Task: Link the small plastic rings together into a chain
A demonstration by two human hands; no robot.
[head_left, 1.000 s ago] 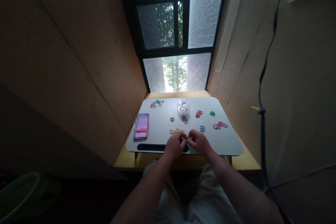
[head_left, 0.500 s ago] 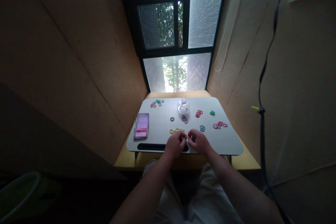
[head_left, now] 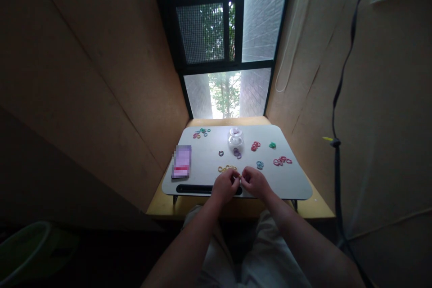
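My left hand [head_left: 225, 185] and my right hand [head_left: 255, 182] meet fingertip to fingertip over the front of the white folding table [head_left: 202, 168]. Both are closed in a pinch on a small yellow ring [head_left: 240, 177], mostly hidden by the fingers. Just behind my left hand lie several yellow rings [head_left: 225, 168]. Blue rings [head_left: 259, 165] rest behind my right hand. Farther back are purple rings [head_left: 237, 153], a single dark ring [head_left: 221, 153] and red rings [head_left: 255, 146].
A clear jar [head_left: 235, 140] stands at the back centre. Pink rings [head_left: 282, 161] and green rings [head_left: 272, 145] lie right, mixed rings [head_left: 201, 133] back left. A purple, blurred flat item [head_left: 182, 162] is at left, near a black slot [head_left: 194, 189].
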